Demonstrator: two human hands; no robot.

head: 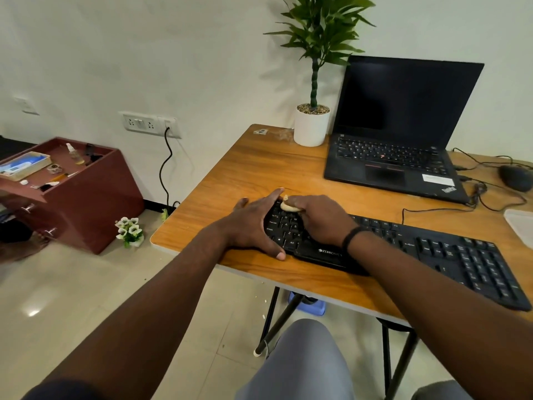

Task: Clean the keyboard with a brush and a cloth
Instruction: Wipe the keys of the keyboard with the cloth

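Note:
A black keyboard (432, 249) lies along the front of the wooden table (259, 168). My left hand (253, 223) clasps the keyboard's left end, fingers over its far corner and thumb at its near edge. My right hand (320, 217) rests on the left keys, fingers closed on a small pale brush (288, 206) pressed onto the top-left keys. Most of the brush is hidden under my fingers. A white cloth (522, 226) lies at the table's right edge.
An open black laptop (398, 157) stands behind the keyboard, a potted plant (313, 122) to its left, a black mouse (516, 177) with cables to its right. On the floor at left are a red-brown cabinet (86, 197) and a small flower pot (129, 230).

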